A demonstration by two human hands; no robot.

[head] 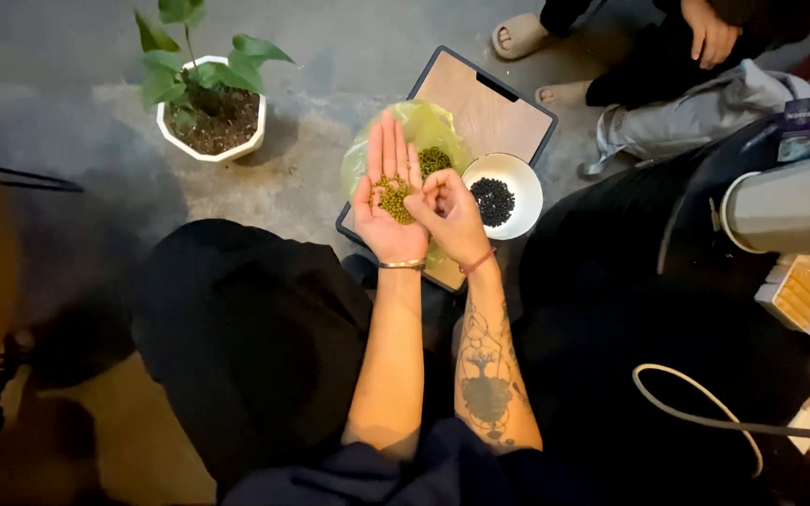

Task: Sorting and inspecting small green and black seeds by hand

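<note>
The left hand [388,201] lies flat and open, palm up, with a little pile of green beans [393,197] on it. The right hand [449,217] has its grip pinched together over those beans (what it holds is hidden), beside a white bowl [524,178] of black beans [492,200] on a wooden board [480,108].

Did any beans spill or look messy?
Nothing stands out. The green beans lie in the open left hand, more sit on the plastic bag, and the dark beans stay inside the white bowl.
</note>
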